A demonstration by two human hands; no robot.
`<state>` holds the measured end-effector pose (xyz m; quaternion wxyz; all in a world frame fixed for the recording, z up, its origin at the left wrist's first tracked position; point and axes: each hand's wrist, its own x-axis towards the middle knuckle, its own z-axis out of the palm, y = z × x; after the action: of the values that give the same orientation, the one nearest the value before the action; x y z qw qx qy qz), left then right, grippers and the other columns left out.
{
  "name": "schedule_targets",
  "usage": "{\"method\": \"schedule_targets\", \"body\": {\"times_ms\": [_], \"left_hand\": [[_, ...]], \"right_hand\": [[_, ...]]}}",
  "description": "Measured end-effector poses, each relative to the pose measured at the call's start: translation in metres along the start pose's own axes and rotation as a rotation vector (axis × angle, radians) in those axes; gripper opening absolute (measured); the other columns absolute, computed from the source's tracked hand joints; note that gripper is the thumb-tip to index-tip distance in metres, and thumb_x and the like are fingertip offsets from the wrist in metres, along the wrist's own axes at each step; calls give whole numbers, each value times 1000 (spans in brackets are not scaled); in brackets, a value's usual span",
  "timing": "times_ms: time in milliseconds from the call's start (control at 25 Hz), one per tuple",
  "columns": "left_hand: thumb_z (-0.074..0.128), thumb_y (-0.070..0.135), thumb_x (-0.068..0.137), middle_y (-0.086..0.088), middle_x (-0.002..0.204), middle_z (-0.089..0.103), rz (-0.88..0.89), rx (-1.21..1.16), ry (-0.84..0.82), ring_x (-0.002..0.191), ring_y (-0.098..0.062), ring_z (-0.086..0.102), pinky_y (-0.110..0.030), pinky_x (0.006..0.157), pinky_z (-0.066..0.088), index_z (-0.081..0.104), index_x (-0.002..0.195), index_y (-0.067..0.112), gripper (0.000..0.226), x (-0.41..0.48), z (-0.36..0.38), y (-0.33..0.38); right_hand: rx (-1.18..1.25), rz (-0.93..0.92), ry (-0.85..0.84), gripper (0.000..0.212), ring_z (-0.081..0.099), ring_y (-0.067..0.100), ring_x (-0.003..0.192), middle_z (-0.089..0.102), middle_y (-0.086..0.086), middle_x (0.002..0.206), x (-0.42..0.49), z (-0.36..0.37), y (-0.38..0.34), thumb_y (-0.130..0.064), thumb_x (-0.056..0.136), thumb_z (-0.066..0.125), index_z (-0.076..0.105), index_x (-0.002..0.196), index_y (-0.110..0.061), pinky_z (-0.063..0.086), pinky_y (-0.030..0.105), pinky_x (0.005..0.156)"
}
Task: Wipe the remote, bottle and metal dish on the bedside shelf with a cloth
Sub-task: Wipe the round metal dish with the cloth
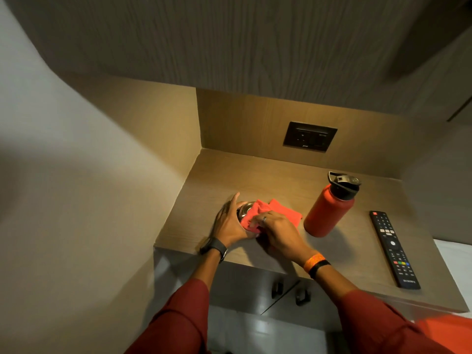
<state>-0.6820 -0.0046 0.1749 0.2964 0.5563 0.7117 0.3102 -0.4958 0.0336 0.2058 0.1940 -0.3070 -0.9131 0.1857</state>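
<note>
On the wooden bedside shelf a small metal dish sits near the front left. My left hand wraps around its left side. My right hand presses a red cloth into the dish; part of the cloth lies flat on the shelf behind my fingers. Most of the dish is hidden by the cloth and my hands. A red bottle with a black lid stands upright to the right. Further right a black remote lies flat, lengthwise toward me.
A dark socket plate is set in the back panel. A wooden cabinet overhangs the shelf. A wall closes the left side. Below the shelf are cupboard doors with two dark handles. A white surface lies at the right edge.
</note>
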Motion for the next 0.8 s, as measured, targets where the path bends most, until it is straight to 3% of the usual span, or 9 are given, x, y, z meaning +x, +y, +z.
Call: {"method": "schedule_targets", "body": {"times_ms": [80,120,200,280,440,560,680,800], "left_hand": [[83,64,43,5,147,55,-10,-7,16,140,-18,49,-42,115,44,19,156,25,136,-3,-1,0],[81,67,44,5,147,54,-20,3,19,140,-18,49,-43,114,44,22,155,26,132,-6,-1,1],[78,68,47,0,148,54,-28,41,42,139,-22,48,-43,113,45,28,153,28,124,-9,1,2],[82,63,51,-4,147,55,-18,61,82,138,-25,50,-43,112,46,34,151,24,117,-11,5,2],[89,55,58,-5,150,53,-2,81,80,141,-26,45,-44,115,42,33,154,19,116,-15,8,5],[87,55,63,-5,155,46,-14,81,63,145,-26,38,-45,118,38,27,156,21,116,-18,4,7],[85,54,69,-7,162,33,78,240,117,150,-27,29,-45,123,28,33,155,17,107,-35,5,20],[78,34,84,-6,151,50,328,37,181,142,-25,45,-46,117,39,57,139,12,63,-71,34,42]], "right_hand": [[6,97,57,28,66,32,104,75,7,108,-4,-4,8,-7,78,66,72,104,-18,54,43,86],[1,153,56,29,62,33,115,72,9,121,-6,-3,12,-9,87,61,71,113,-18,51,45,95],[-1,234,-44,39,39,31,145,50,7,154,-12,9,12,-19,99,56,59,138,-20,32,48,118],[-36,260,-61,54,23,29,153,34,3,164,-21,27,2,-20,98,58,46,150,-23,22,51,123],[-37,175,135,43,61,36,125,64,10,140,-44,27,-11,3,84,72,71,124,-12,52,50,102],[112,131,152,48,66,26,119,71,7,130,-65,5,-11,17,76,63,77,112,-11,53,42,102],[503,313,193,58,64,13,124,74,-1,126,-94,-21,-18,21,73,52,78,107,-17,46,26,109],[1031,547,355,45,70,16,111,78,2,115,-132,-48,-18,10,71,55,79,100,-16,54,24,96]]}}
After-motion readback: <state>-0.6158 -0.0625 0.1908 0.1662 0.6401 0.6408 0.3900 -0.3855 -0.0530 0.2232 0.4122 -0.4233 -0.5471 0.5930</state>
